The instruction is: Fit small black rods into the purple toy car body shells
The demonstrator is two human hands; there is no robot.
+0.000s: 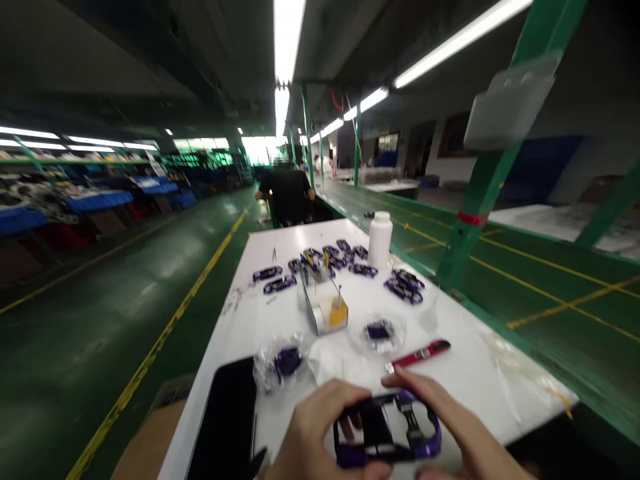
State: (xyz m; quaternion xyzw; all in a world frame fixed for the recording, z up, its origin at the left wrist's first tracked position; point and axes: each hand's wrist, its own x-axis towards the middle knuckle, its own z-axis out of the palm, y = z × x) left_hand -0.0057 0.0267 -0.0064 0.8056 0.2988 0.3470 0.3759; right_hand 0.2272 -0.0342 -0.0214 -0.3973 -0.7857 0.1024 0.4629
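Note:
A purple and black oval plastic frame (345, 457) with openings through it is held up over the near end of the white table (235, 320). My left hand (313, 427) grips its left end, fingers above and thumb below. Around its right end my right hand (457, 417) is closed, index finger along the top edge. Just beyond lies a red utility knife (420, 355). Two clear plastic bags with dark purple parts, a left bag (287, 362) and a right bag (379, 331), rest near a crumpled white sheet (333, 360).
A black flat device (225, 413) lies at the table's left edge. Mid-table stands a small open box (325, 313) holding tools. Several similar purple frames (280, 285) are spread behind it, beside a white bottle (381, 240). A person in black (286, 193) sits beyond the far end. A green post (465, 220) rises at right.

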